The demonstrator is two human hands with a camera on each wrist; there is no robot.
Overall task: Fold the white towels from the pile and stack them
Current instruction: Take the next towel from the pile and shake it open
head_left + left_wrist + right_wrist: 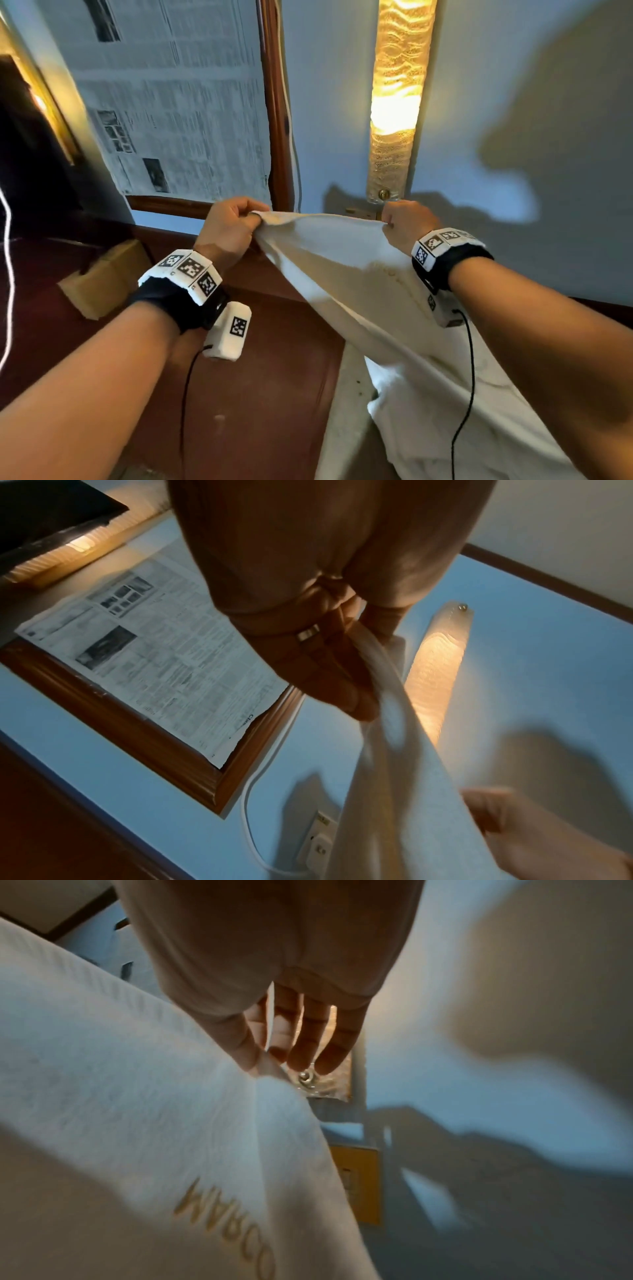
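White terry towel (342,260) held up in the air by two corners in the head view, top edge stretched between both hands, rest hanging down to a rumpled pile of white towels (428,421) at lower right. Left hand (229,229) fingers curled tight on the left corner; right hand (407,222) pinching the right corner. Both wrists wear black bands with white marker blocks. Behind: pale blue wall, lit amber wall lamp (397,102), newspaper sheet (178,102) over a wooden frame (277,113), brown cardboard box (106,277) on a dark red-brown surface. Left wrist view: left hand (318,653) closed on bunched towel edge (394,750), grip pressed together around cloth, silver ring on one finger; right hand blurred at lower right. Right wrist view: right hand (270,1031) thumb and forefinger pinch the towel (137,1123) corner, other fingers loose and nearly straight; gold embroidered lettering on the cloth, partly cut off.
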